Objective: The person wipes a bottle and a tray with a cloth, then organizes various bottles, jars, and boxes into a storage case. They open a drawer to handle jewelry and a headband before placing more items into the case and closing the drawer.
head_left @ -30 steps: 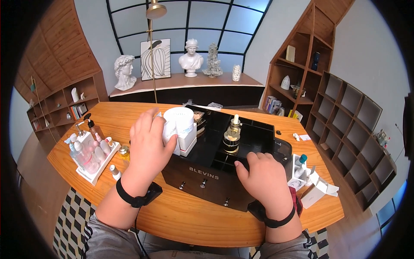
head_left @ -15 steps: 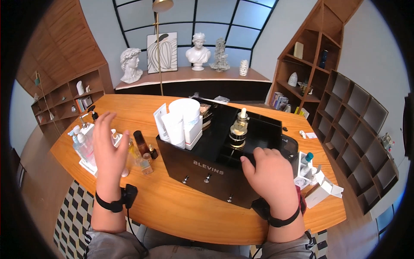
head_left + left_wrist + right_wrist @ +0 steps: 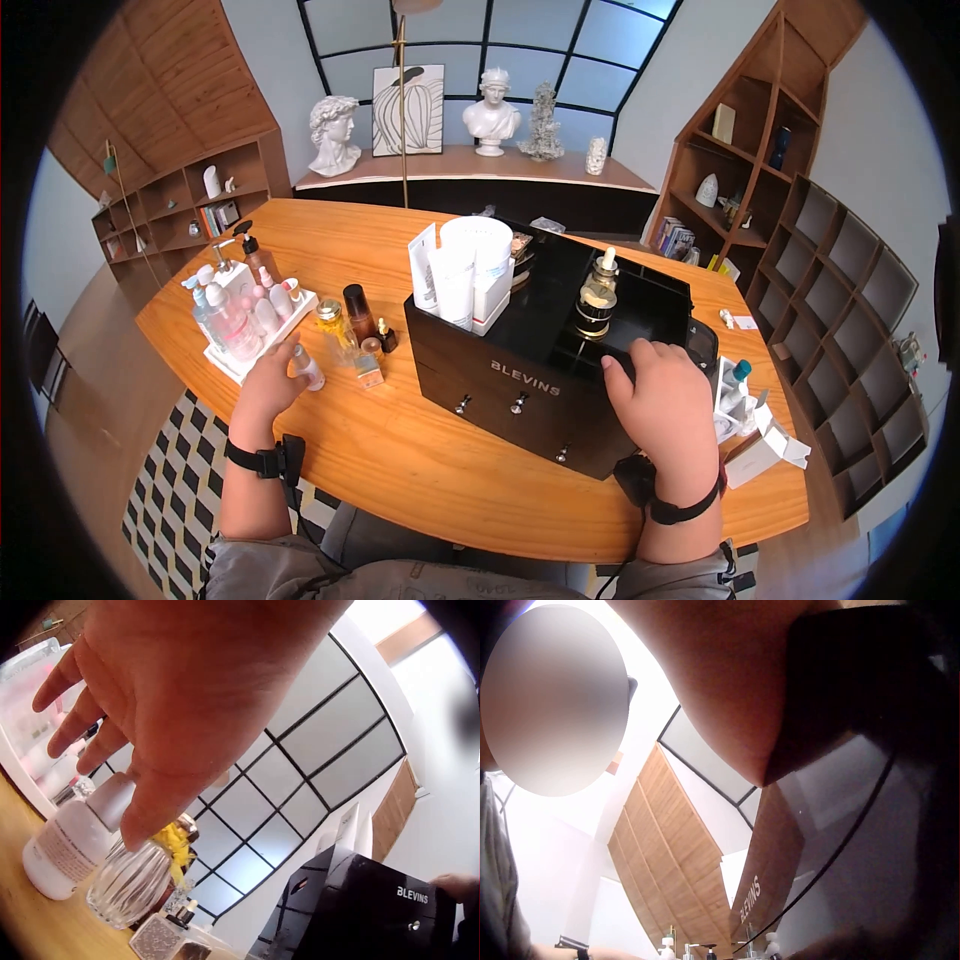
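Note:
My left hand [image 3: 268, 385] is beside a small white bottle [image 3: 308, 368] at the left of the table. In the left wrist view its fingers are spread and the thumb overlaps the bottle's cap [image 3: 112, 799]. My right hand [image 3: 668, 400] rests over the front top edge of a glossy black drawer organizer [image 3: 500, 400] lettered BLEVINS. White tubes [image 3: 456, 290] and a white tub [image 3: 477, 236] stand in its left compartment. Farther right on top is a dropper bottle [image 3: 597, 300] with a black and gold base.
Left of the organizer stand a brown bottle [image 3: 358, 312], a yellow-topped glass bottle [image 3: 334, 326] and a small square bottle [image 3: 369, 372]. A white tray [image 3: 300, 312] holds several pink bottles and pump bottles. At the right are a white holder [image 3: 725, 420] and an opened white carton [image 3: 757, 458].
My left hand has left the white tubes and tub in the organizer and moved left and down to the small white bottle. The right hand stays at the organizer's edge. The head view has shifted.

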Available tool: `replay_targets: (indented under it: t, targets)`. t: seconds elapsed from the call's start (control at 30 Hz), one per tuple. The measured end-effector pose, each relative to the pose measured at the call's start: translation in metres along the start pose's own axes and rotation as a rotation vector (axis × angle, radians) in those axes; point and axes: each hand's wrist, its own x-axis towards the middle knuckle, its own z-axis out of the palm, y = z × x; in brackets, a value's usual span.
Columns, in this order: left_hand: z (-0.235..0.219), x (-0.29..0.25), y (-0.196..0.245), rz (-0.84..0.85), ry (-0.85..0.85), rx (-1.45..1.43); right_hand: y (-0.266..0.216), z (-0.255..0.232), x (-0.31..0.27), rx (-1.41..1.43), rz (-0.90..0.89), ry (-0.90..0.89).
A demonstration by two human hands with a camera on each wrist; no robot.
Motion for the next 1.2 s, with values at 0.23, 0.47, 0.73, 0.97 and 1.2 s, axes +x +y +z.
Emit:
replay_targets:
  t: [0.23,0.47,0.73,0.97,1.2]
  targets:
    - [0.004,0.002,0.0,-0.042,-0.06,-0.05,0.001,0.001,0.0,-0.012,-0.006,0.009]
    - [0.015,0.004,0.0,-0.064,-0.036,-0.11,0.002,0.0,0.0,-0.009,-0.002,0.005]
    - [-0.015,-0.004,0.032,-0.012,0.153,-0.193,0.002,-0.001,0.0,0.041,0.047,-0.042]
    - [-0.1,-0.01,0.185,0.579,0.343,-0.561,0.003,0.005,-0.001,0.023,0.003,0.005]
    - [-0.093,0.057,0.327,0.862,-0.141,-0.021,0.006,0.005,-0.002,-0.007,-0.016,0.009]
